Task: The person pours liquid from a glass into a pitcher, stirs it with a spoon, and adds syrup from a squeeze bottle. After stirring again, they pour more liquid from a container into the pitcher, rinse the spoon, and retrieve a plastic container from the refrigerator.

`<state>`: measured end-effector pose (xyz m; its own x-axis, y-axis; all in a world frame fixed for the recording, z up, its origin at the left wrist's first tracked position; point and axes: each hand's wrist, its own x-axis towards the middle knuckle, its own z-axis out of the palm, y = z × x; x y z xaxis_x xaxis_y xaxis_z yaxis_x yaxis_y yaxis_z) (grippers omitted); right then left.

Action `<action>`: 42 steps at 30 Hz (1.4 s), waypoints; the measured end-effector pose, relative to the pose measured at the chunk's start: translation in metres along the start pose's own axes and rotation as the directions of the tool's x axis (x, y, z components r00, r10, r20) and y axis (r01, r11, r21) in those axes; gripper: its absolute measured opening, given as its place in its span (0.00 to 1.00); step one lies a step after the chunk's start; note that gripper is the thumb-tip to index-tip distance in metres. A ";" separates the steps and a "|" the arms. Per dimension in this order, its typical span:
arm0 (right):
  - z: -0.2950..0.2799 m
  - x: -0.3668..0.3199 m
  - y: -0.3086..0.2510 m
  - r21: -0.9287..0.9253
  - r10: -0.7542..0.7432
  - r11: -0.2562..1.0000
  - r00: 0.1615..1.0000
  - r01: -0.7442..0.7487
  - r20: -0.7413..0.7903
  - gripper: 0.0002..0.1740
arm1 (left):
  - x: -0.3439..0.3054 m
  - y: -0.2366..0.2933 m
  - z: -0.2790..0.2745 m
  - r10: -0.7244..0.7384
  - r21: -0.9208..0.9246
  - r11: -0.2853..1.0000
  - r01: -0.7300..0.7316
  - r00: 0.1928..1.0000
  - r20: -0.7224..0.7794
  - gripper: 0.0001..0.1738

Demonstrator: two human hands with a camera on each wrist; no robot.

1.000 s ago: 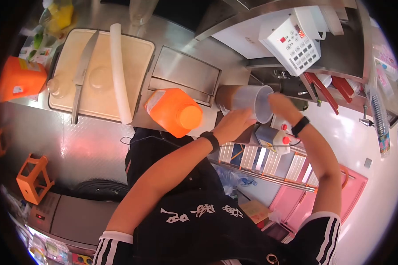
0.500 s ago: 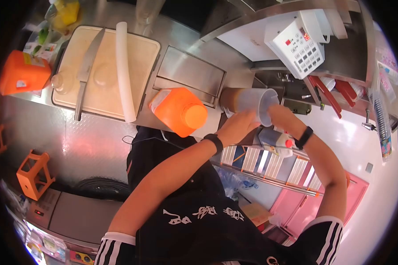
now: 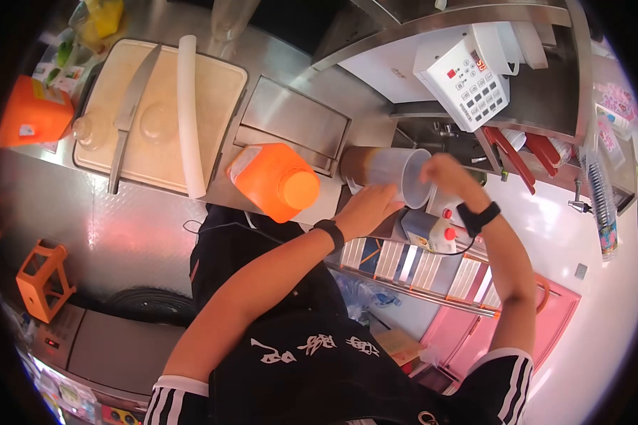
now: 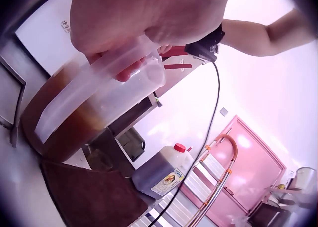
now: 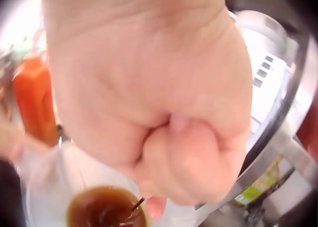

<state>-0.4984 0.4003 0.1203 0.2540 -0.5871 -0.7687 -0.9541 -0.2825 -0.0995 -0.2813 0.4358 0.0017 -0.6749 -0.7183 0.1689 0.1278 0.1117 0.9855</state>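
A tall translucent plastic jug [image 3: 390, 164] with brown liquid in its lower part stands at the counter's right end. My left hand [image 3: 365, 212] grips its handle [image 4: 74, 95], fingers curled through it in the left wrist view. Over the jug's mouth is my right hand [image 3: 450, 177], with its fingers curled tightly. From under that fist a thin dark rod [image 5: 138, 203] slants into the brown liquid [image 5: 102, 207], whose surface is swirled. The rod's upper part is hidden in the hand, and its lower end in the liquid.
Left of the jug stands an orange jug with a cap [image 3: 273, 182]. Further left, a cutting board [image 3: 170, 85] bears a knife [image 3: 126, 117] and a long white tube [image 3: 190, 117]. A red-capped bottle [image 3: 429, 232] is close by the left hand. A white keypad machine [image 3: 468, 81] sits behind.
My right hand has shifted in small moves about the jug's rim, toward me and then back away. The left hand keeps its grip on the handle. The whole head view has swayed slightly.
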 end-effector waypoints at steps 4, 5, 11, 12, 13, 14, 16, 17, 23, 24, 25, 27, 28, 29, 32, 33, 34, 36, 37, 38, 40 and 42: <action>0.015 -0.010 -0.024 -0.092 0.284 0.952 0.954 -0.293 -0.093 0.06 | -0.005 0.001 0.005 -0.007 0.004 1.000 0.007 0.999 0.038 0.16; 0.018 -0.005 -0.026 -0.117 0.162 0.979 0.986 -0.165 -0.033 0.06 | 0.001 -0.001 -0.001 -0.017 -0.006 1.000 0.018 0.999 0.046 0.16; 0.017 -0.012 -0.018 -0.044 0.308 0.948 0.944 -0.315 -0.118 0.06 | 0.000 -0.003 0.005 0.047 -0.040 0.998 -0.048 0.999 -0.018 0.15; 0.017 -0.008 -0.024 -0.028 0.266 0.963 0.963 -0.267 -0.036 0.05 | 0.007 -0.005 0.000 0.053 -0.028 0.998 -0.054 0.998 -0.036 0.15; 0.002 -0.006 -0.003 0.235 0.080 0.969 0.997 -0.075 -0.013 0.04 | 0.004 -0.004 0.001 0.059 -0.016 0.998 -0.060 0.997 -0.044 0.15; 0.005 -0.009 0.005 0.249 0.082 0.965 0.997 -0.078 -0.007 0.04 | -0.002 -0.003 0.004 0.063 -0.009 0.998 -0.064 0.997 -0.042 0.16; 0.004 -0.009 0.010 -0.095 0.257 0.954 0.941 -0.283 -0.222 0.04 | -0.004 -0.006 0.006 0.020 0.005 1.000 -0.020 1.000 0.009 0.16; 0.024 -0.018 -0.006 -0.182 0.256 0.935 0.933 -0.305 -0.252 0.06 | -0.003 -0.006 0.007 0.031 0.007 1.000 -0.031 0.999 0.008 0.16; 0.017 -0.005 0.013 -0.145 0.311 0.926 0.923 -0.348 -0.227 0.05 | -0.007 -0.001 0.006 0.009 -0.019 1.000 -0.009 1.000 -0.010 0.17; 0.019 -0.008 0.007 -0.147 0.309 0.926 0.923 -0.347 -0.229 0.05 | -0.006 0.001 0.005 0.019 -0.023 1.000 -0.019 1.000 -0.009 0.17; 0.020 -0.008 -0.002 -0.109 0.214 0.968 0.971 -0.225 -0.105 0.04 | 0.000 -0.002 0.001 0.033 -0.017 0.999 -0.033 0.999 -0.019 0.17; -0.005 -0.004 0.002 0.350 0.108 0.931 0.994 -0.101 -0.001 0.04 | 0.000 -0.006 0.002 0.010 0.007 1.000 -0.010 1.000 0.002 0.17; -0.003 -0.009 0.009 0.352 0.109 0.930 0.994 -0.105 0.008 0.04 | -0.002 -0.005 0.004 -0.008 0.025 1.000 0.008 1.000 0.027 0.17; 0.000 -0.009 0.016 0.094 0.189 0.979 0.978 -0.181 -0.088 0.05 | -0.002 -0.005 0.005 -0.004 0.037 0.999 0.004 1.000 0.014 0.17; 0.058 -0.021 0.004 -0.288 0.299 0.909 0.953 -0.300 -0.047 0.07 | -0.001 -0.010 0.011 0.037 -0.017 0.999 -0.038 0.998 -0.048 0.17; 0.046 -0.017 0.013 -0.102 0.152 0.982 0.985 -0.159 -0.079 0.06 | 0.004 -0.012 0.007 0.036 -0.008 0.999 -0.037 0.997 -0.062 0.17; 0.036 -0.019 0.017 0.097 0.019 0.995 0.992 -0.006 -0.126 0.05 | 0.001 -0.011 0.008 0.022 0.021 1.000 -0.021 0.999 -0.026 0.17; -0.013 -0.010 0.005 0.262 0.352 0.920 0.911 -0.293 -0.217 0.05 | -0.006 -0.007 0.009 -0.002 0.040 0.999 0.001 1.000 0.020 0.17; 0.011 -0.015 0.006 -0.051 0.362 0.924 0.911 -0.378 -0.199 0.06 | -0.007 -0.005 0.009 0.016 0.036 0.999 -0.016 1.000 0.006 0.17; 0.023 -0.021 0.000 -0.053 0.361 0.924 0.910 -0.378 -0.202 0.06 | -0.004 -0.004 0.006 0.040 0.037 0.999 -0.039 0.999 -0.017 0.17; 0.034 -0.018 -0.011 -0.013 0.171 0.985 0.985 -0.171 0.031 0.07 | 0.002 -0.007 0.004 0.030 0.042 0.999 -0.029 0.999 -0.015 0.17; -0.002 -0.013 0.024 0.329 0.174 0.940 0.955 -0.088 -0.242 0.06 | -0.005 -0.006 0.008 0.000 0.018 1.000 0.000 1.000 0.022 0.17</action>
<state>-0.5242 0.3999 0.1289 0.1146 -0.7931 -0.5982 -0.9717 0.0356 -0.2334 -0.2850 0.4442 -0.0047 -0.6905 -0.7034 0.1689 0.1144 0.1245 0.9856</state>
